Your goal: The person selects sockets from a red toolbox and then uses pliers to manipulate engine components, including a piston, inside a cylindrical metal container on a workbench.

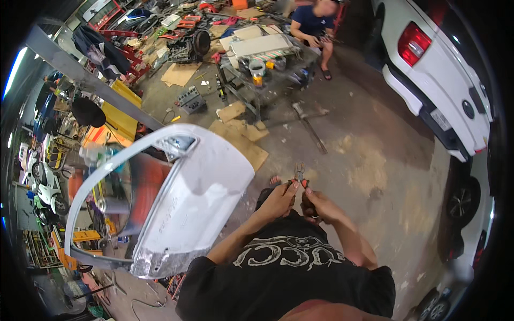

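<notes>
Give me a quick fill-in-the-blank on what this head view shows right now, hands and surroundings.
1. Both hands, left hand and right hand, meet on a pair of pliers with ____ handles.
2. The detached car door stands on the person's ____ side.
3. The parked vehicle at the upper right is ____ in colour.
4. Another person sits at the far end beside a cluttered ____.

Missing words: red; left; white; table
</notes>
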A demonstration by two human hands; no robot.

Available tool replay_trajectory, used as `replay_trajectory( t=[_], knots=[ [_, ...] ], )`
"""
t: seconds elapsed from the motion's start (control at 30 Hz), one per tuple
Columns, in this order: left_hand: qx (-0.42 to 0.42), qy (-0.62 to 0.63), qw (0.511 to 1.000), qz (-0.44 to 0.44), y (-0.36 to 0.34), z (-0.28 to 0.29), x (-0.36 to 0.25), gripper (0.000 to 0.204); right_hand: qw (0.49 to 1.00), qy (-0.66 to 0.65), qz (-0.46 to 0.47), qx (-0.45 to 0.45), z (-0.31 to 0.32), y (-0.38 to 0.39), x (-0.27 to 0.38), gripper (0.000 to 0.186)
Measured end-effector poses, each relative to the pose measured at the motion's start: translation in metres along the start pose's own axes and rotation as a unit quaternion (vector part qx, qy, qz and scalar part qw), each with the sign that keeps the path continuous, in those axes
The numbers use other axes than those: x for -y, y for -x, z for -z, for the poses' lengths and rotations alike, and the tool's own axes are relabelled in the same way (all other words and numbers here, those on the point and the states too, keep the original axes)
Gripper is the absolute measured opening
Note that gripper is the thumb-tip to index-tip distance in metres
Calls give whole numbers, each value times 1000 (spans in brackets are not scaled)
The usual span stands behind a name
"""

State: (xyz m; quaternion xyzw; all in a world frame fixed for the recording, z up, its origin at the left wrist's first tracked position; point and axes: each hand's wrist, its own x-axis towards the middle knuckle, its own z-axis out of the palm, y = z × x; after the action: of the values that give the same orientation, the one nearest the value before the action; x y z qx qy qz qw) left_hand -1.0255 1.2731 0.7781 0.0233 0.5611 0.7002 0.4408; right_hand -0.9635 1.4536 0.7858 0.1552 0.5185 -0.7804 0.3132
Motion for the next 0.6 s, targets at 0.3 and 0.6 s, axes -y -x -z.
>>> replay_trajectory(
  t=[0.3, 0.6],
  knots=[
    [-59, -8, 998, -31, -171, 81, -145, 29, 984, -113, 90, -102, 66, -183, 143, 43],
    [-237, -171, 955, 44, -382, 198, -224, 38, 969, -196, 54, -141, 104, -412, 290, 40]
  ],
)
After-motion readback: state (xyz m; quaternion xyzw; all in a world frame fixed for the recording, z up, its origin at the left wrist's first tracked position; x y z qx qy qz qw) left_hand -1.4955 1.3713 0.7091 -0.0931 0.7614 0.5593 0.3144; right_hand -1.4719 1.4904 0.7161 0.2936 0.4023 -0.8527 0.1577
